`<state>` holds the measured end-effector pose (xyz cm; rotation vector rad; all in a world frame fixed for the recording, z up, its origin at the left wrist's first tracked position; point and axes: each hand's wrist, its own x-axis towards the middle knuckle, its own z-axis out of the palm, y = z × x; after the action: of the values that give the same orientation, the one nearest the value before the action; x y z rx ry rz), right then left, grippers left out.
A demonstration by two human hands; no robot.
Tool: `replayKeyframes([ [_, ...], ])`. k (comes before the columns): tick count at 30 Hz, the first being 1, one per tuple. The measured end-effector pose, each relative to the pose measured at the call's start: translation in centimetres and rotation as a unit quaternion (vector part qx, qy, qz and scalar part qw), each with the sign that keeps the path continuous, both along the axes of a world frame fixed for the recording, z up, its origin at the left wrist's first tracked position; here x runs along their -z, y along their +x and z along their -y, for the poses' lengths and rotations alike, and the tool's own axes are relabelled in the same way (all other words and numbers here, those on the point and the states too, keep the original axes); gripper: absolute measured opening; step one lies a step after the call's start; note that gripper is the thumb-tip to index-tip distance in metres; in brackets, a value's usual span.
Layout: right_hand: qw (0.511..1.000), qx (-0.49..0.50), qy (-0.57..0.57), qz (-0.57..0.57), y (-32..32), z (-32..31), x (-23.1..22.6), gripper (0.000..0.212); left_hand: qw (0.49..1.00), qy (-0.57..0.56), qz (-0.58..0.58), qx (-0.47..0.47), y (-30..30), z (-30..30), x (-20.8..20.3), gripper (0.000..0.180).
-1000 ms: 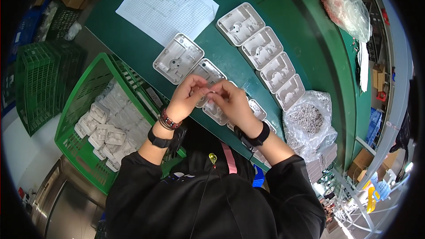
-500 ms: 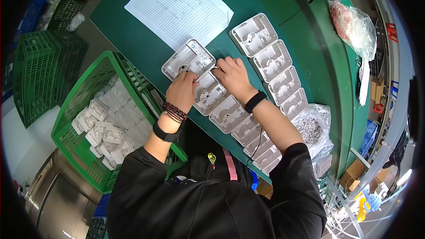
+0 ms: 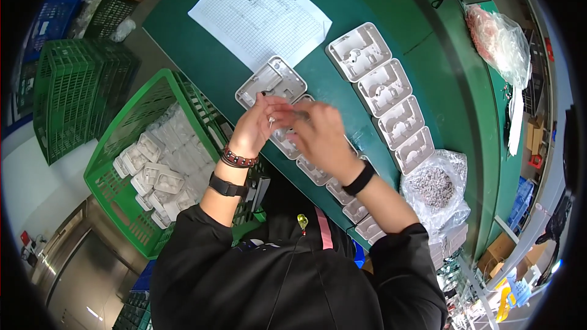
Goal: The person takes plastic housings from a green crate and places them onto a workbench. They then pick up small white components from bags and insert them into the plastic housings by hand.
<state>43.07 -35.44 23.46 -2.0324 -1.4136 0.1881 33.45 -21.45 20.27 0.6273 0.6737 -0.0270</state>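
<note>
My left hand (image 3: 257, 127) is turned palm up with its fingers partly curled, and a small whitish part (image 3: 271, 121) lies in it. My right hand (image 3: 324, 137) reaches over to the left fingers; motion smears its fingertips, so whether they hold anything is unclear. Just beyond both hands sits a light grey plastic housing (image 3: 276, 79), its open side up. More such housings run in a row beneath and to the right of my hands, partly covered by them, among them a grey housing (image 3: 315, 171).
A second row of grey housings (image 3: 383, 87) stands farther right, beside a clear bag of small pale parts (image 3: 435, 186). A gridded paper sheet (image 3: 260, 15) lies at the back of the green table (image 3: 183, 40). At left, a green crate (image 3: 101, 177) holds more housings.
Both hands have lifted off the housings and come together above the row. My left hand has turned palm up, showing a small whitish part. The whole view has shifted slightly.
</note>
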Motion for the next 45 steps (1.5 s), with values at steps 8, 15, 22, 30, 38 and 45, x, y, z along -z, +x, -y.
replayKeyframes([
  [8, 0.993, -0.028, -0.023, 0.116, -1.6, -0.3, 0.7, 0.014, 0.998, -0.018, 0.019, 0.062, 0.0, 2.1, -0.5, 0.048],
  [15, 0.704, 0.264, 0.043, -0.658, -4.9, 4.1, 2.7, 0.01, 0.958, 0.207, 0.026, 0.198, -2.6, 4.9, -0.1, 0.035],
  [22, 0.88, 0.136, -0.013, -0.455, -4.2, 5.1, 1.5, 0.015, 0.936, 0.221, -0.021, 0.273, -3.4, 5.2, 1.2, 0.022],
  [30, 0.998, 0.013, 0.044, -0.051, 5.2, -1.6, 1.4, 0.007, 0.64, 0.757, -0.055, 0.122, 1.7, -1.4, 0.8, 0.031],
  [38, 0.991, -0.081, -0.023, 0.101, 8.4, -8.4, 6.9, 0.002, 0.595, 0.769, -0.139, 0.188, 2.6, -3.3, 4.3, 0.065],
  [45, 0.97, -0.103, -0.095, 0.197, 7.2, -9.1, 8.1, 0.008, 0.621, 0.751, -0.119, 0.19, 2.2, -3.7, 4.9, 0.067],
])
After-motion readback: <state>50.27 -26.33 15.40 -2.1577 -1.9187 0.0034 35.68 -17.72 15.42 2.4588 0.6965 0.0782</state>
